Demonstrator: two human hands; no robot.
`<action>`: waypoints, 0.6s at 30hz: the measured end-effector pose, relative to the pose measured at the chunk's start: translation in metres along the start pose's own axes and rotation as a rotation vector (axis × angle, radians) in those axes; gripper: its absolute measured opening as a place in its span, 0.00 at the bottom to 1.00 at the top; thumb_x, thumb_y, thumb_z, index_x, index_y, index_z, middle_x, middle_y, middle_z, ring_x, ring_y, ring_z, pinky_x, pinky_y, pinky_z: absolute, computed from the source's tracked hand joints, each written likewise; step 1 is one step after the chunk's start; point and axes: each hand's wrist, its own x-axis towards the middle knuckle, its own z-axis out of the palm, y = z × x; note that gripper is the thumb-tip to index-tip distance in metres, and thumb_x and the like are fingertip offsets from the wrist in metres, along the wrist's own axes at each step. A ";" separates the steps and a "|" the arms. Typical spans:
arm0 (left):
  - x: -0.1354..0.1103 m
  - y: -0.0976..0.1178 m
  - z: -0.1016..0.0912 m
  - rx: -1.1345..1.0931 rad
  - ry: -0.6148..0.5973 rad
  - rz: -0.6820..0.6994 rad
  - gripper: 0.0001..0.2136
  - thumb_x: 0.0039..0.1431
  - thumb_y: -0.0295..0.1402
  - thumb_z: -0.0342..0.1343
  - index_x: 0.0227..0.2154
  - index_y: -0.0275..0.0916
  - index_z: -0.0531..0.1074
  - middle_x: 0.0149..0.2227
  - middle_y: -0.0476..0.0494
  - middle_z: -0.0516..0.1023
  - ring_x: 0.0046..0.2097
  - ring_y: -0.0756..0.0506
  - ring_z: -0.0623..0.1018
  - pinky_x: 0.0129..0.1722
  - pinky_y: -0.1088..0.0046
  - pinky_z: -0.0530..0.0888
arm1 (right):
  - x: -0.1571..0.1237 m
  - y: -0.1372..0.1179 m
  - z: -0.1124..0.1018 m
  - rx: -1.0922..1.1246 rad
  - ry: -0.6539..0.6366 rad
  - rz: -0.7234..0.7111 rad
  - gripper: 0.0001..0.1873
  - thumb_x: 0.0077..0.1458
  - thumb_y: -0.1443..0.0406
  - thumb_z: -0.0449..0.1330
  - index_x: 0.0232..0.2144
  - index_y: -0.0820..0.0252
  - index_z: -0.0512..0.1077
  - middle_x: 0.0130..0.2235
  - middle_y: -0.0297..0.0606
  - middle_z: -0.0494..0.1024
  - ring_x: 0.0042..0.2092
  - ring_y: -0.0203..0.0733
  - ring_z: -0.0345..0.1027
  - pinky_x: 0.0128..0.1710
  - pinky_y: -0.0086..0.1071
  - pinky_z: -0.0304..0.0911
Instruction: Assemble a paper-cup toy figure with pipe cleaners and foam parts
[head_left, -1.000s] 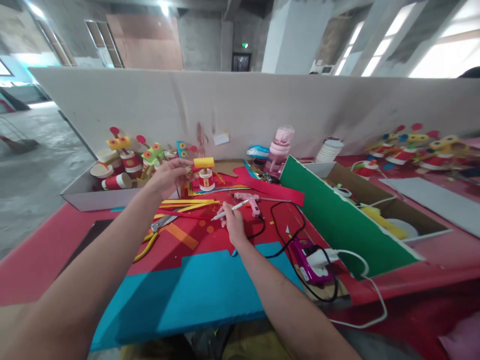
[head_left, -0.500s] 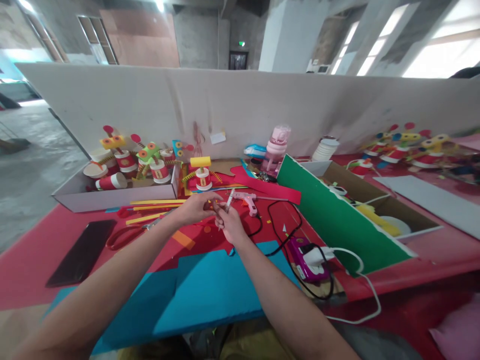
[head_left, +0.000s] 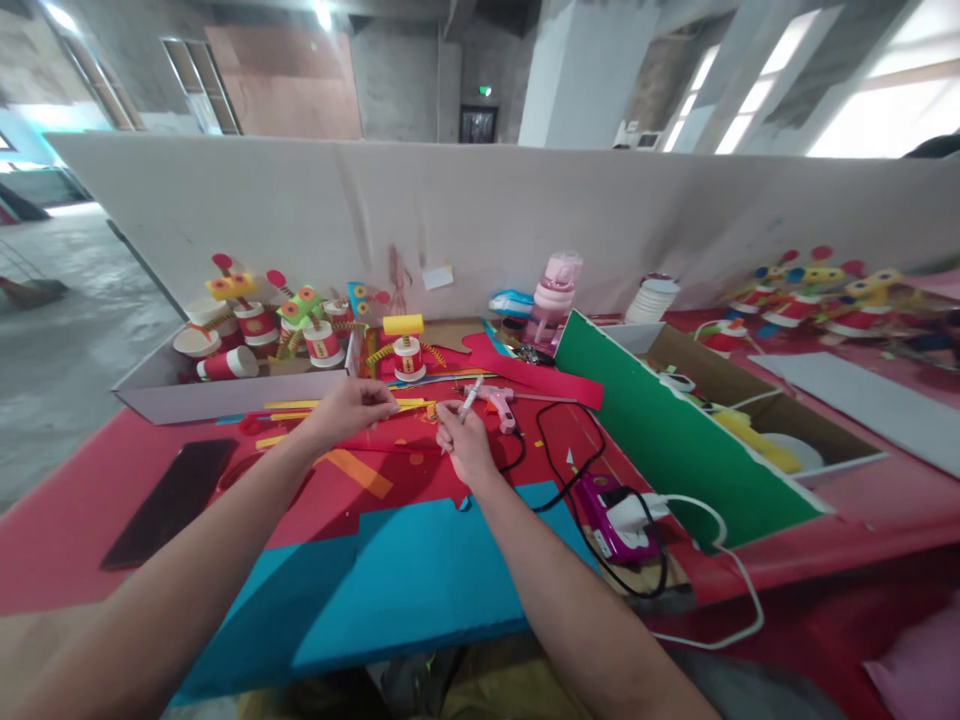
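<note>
My right hand [head_left: 459, 445] is closed around a white pen [head_left: 469, 399], its tip pointing up and away, just in front of a pink glue gun [head_left: 496, 401]. A short way to its left, my left hand [head_left: 351, 408] hovers over yellow paper strips [head_left: 339, 405] with its fingertips pinched together; what they pinch is too small to name. Behind both hands stands a paper-cup figure with a yellow top [head_left: 407, 351]. Both hands are above red paper [head_left: 390, 465] that lies on the table.
A blue foam board [head_left: 390, 585] lies at the near edge. An open box of cup figures [head_left: 225, 390] stands back left, with a black phone [head_left: 166, 503] at the left. To the right are a green board [head_left: 675, 440], a purple power strip [head_left: 611, 515] with cables, and a pink bottle [head_left: 556, 298].
My left hand drew back from the yellow-topped figure, met my right hand at the pen, then moved apart to the left, pinched. The pen tilted upright.
</note>
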 end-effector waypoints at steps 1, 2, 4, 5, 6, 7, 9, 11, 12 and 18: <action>-0.009 0.003 -0.007 0.005 -0.001 0.000 0.13 0.49 0.43 0.59 0.25 0.36 0.74 0.17 0.52 0.70 0.20 0.53 0.66 0.21 0.79 0.62 | 0.000 0.000 0.000 0.004 0.001 0.006 0.19 0.40 0.58 0.70 0.29 0.59 0.67 0.18 0.21 0.61 0.16 0.24 0.48 0.14 0.22 0.42; -0.018 0.004 -0.014 0.016 -0.016 0.001 0.13 0.49 0.43 0.60 0.25 0.36 0.75 0.18 0.51 0.70 0.21 0.53 0.67 0.22 0.79 0.63 | 0.001 0.001 0.000 0.005 0.002 0.010 0.19 0.40 0.57 0.70 0.28 0.59 0.66 0.18 0.20 0.60 0.16 0.24 0.47 0.14 0.22 0.42; -0.040 0.006 -0.029 0.024 -0.046 -0.030 0.15 0.50 0.45 0.60 0.26 0.36 0.76 0.19 0.50 0.71 0.22 0.53 0.67 0.21 0.79 0.63 | 0.001 0.001 -0.001 0.001 0.006 0.011 0.19 0.40 0.57 0.70 0.28 0.59 0.67 0.18 0.20 0.60 0.16 0.24 0.47 0.14 0.22 0.42; -0.051 0.006 -0.036 0.025 -0.040 -0.049 0.15 0.50 0.46 0.60 0.27 0.36 0.76 0.21 0.49 0.73 0.23 0.52 0.68 0.21 0.79 0.63 | 0.001 0.002 -0.001 -0.004 0.005 0.009 0.19 0.40 0.57 0.70 0.29 0.59 0.67 0.18 0.21 0.60 0.16 0.23 0.47 0.14 0.22 0.42; -0.062 0.005 -0.043 0.028 -0.019 -0.056 0.15 0.49 0.46 0.61 0.27 0.37 0.77 0.22 0.48 0.74 0.24 0.51 0.69 0.22 0.79 0.64 | 0.001 0.002 -0.001 -0.012 0.001 0.008 0.19 0.40 0.57 0.70 0.29 0.59 0.67 0.19 0.21 0.61 0.16 0.23 0.47 0.14 0.22 0.42; -0.073 0.003 -0.050 0.032 -0.001 -0.064 0.15 0.48 0.46 0.62 0.27 0.37 0.77 0.24 0.47 0.75 0.25 0.51 0.70 0.23 0.78 0.65 | 0.001 0.003 -0.002 -0.020 -0.004 0.008 0.19 0.40 0.57 0.70 0.29 0.59 0.67 0.19 0.21 0.61 0.16 0.23 0.47 0.14 0.22 0.42; -0.094 0.000 -0.063 0.054 0.059 -0.110 0.15 0.45 0.47 0.63 0.26 0.39 0.78 0.22 0.48 0.74 0.24 0.50 0.69 0.22 0.77 0.65 | 0.002 0.004 -0.003 -0.033 -0.005 0.012 0.19 0.40 0.57 0.70 0.29 0.59 0.66 0.19 0.21 0.61 0.17 0.24 0.47 0.14 0.22 0.42; -0.114 -0.005 -0.077 0.080 0.093 -0.163 0.14 0.46 0.46 0.63 0.26 0.40 0.78 0.21 0.48 0.73 0.24 0.49 0.69 0.23 0.77 0.66 | 0.003 0.004 -0.005 -0.041 0.006 0.019 0.19 0.40 0.58 0.70 0.29 0.59 0.66 0.19 0.21 0.61 0.17 0.24 0.48 0.14 0.22 0.42; -0.124 -0.008 -0.083 0.083 0.109 -0.176 0.13 0.48 0.47 0.62 0.27 0.41 0.78 0.21 0.49 0.73 0.25 0.49 0.69 0.23 0.76 0.66 | 0.004 0.005 -0.006 -0.043 0.012 0.022 0.19 0.40 0.58 0.70 0.29 0.58 0.66 0.19 0.21 0.61 0.17 0.24 0.48 0.14 0.22 0.42; -0.197 -0.040 -0.111 0.183 -0.063 -0.219 0.12 0.56 0.46 0.53 0.27 0.47 0.76 0.21 0.54 0.74 0.23 0.52 0.70 0.23 0.77 0.67 | 0.004 0.006 -0.007 -0.050 0.035 0.031 0.21 0.37 0.57 0.71 0.28 0.59 0.66 0.20 0.22 0.64 0.17 0.25 0.50 0.14 0.22 0.43</action>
